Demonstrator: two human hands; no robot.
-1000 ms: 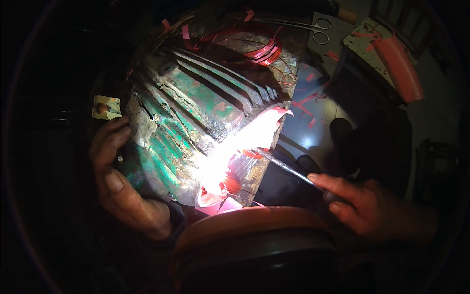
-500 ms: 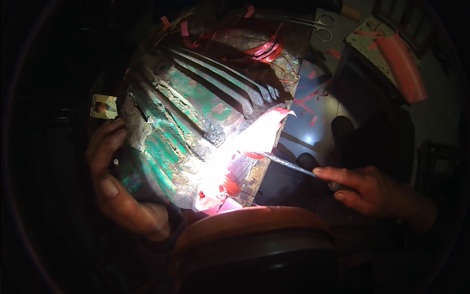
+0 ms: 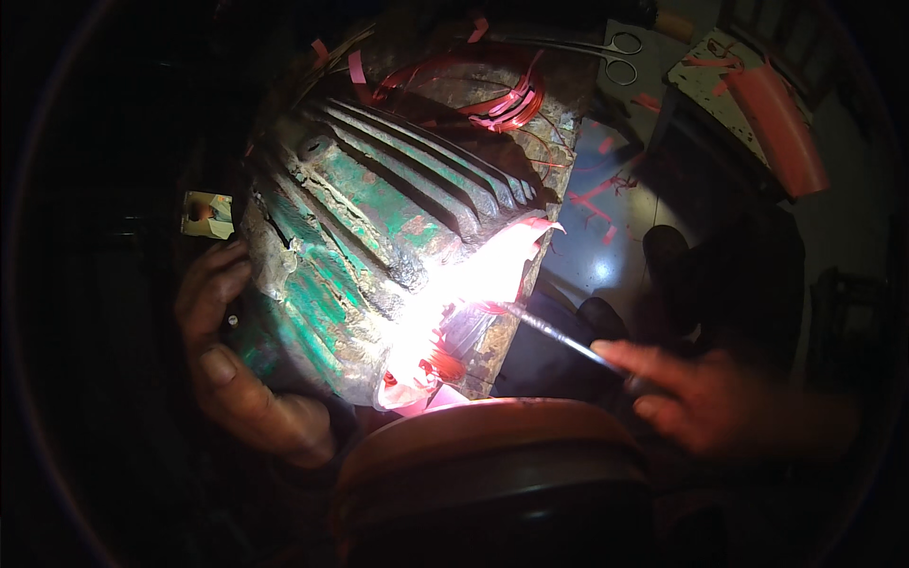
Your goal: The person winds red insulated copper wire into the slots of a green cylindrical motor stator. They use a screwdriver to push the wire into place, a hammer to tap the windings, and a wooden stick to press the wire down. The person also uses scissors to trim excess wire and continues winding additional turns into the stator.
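Gripping a slim metal rod [image 3: 559, 335] tightly near its dark end, the right hand [image 3: 705, 399] has the rod's tip at the glare-washed end of a ribbed green housing [image 3: 374, 204], near some red wire [image 3: 443, 362]. Meanwhile the left hand [image 3: 248, 390] is loosely curved, thumb apart, by the housing's left side, can't tell how firmly it's touching. Housing's on a worn bench [image 3: 494, 352], red coil [image 3: 516, 112] and scissor-handled tool [image 3: 620, 71] beyond.

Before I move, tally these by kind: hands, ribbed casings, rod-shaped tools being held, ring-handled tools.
Hands: 2 (left hand, right hand)
Ribbed green casing: 1
Held rod-shaped tool: 1
Ring-handled tool: 1
Total: 5
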